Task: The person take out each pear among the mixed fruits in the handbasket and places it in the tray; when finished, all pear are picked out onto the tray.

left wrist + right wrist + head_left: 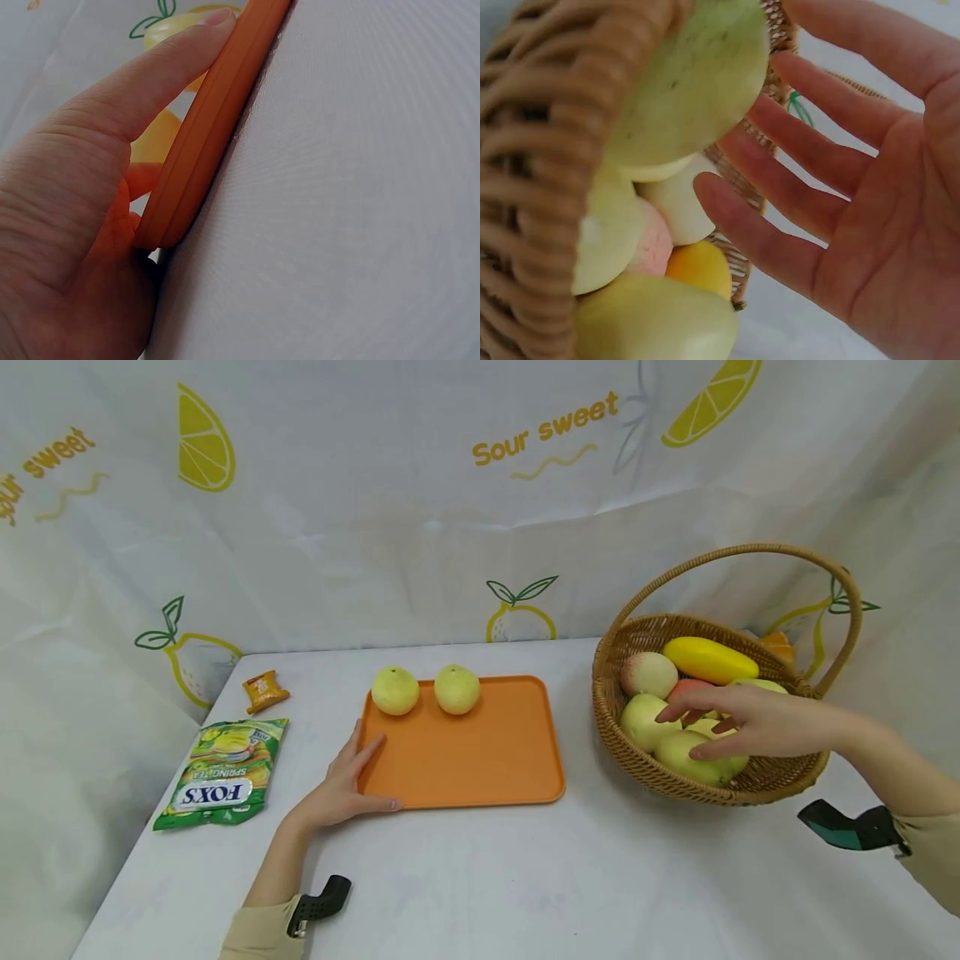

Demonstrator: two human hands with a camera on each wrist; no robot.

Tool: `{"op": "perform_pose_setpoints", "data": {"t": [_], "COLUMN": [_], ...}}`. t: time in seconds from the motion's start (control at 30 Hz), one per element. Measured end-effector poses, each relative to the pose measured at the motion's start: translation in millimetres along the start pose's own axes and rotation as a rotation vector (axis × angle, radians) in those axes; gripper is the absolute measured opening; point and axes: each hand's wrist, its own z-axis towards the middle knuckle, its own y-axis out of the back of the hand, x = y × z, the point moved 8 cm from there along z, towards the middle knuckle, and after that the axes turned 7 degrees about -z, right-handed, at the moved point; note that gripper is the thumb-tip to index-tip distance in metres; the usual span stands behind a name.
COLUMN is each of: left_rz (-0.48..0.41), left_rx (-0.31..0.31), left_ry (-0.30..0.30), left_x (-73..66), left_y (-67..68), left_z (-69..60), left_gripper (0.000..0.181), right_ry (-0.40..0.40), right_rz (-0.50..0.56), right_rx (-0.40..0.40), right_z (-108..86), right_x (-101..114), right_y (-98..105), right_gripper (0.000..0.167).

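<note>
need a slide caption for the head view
Left hand touches an orange tray with two yellowish fruits; right hand hovers over fruit in a wicker basket.

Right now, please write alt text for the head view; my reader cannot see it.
A right hand is over a fruit basket, while the left hand touches the left side of an orange tray. Two pale fruits sit along the tray's far edge; a bag and packet lie further left.
</note>
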Motion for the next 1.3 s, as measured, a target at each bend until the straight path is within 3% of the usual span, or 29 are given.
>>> {"op": "perform_pose_setpoints", "data": {"t": [0.17, 0.33, 0.5, 0.83, 1.1, 1.3], "left_rz": [0.003, -0.004, -0.006, 0.005, -0.002, -0.001], "left_rx": [0.0, 0.006, 0.007, 0.004, 0.003, -0.003], "left_ry": [-0.004, 0.002, 0.004, -0.01, -0.011, -0.01], "left_x": [-0.3, -1.7, -1.9, -4.1, -5.6, -3.1], "left_y": [0.0, -0.8, -2.3, -0.6, 0.6, 1.2], "left_z": [0.0, -0.4, -0.5, -0.7, -1.0, 0.0], "left_gripper": [0.107, 0.108, 0.109, 0.108, 0.109, 0.109], "right_ry": [-0.094, -0.115, -0.153, -0.129, -0.176, -0.136], "right_rz": [0.095, 0.159, 0.18, 0.088, 0.012, -0.001], "right_rx": [0.168, 0.313, 0.392, 0.327, 0.273, 0.247], "right_z": [-3.5, -4.5, -4.8, 0.9, 3.3, 3.0], "right_x": [-15.9, -22.3, -28.6, -28.8, -31.0, -30.6], "right_y": [-6.9, -11.9, -15.8, -17.5, -12.9, -11.7], "right_gripper": [0.049, 0.061, 0.065, 0.056, 0.051, 0.046]}}
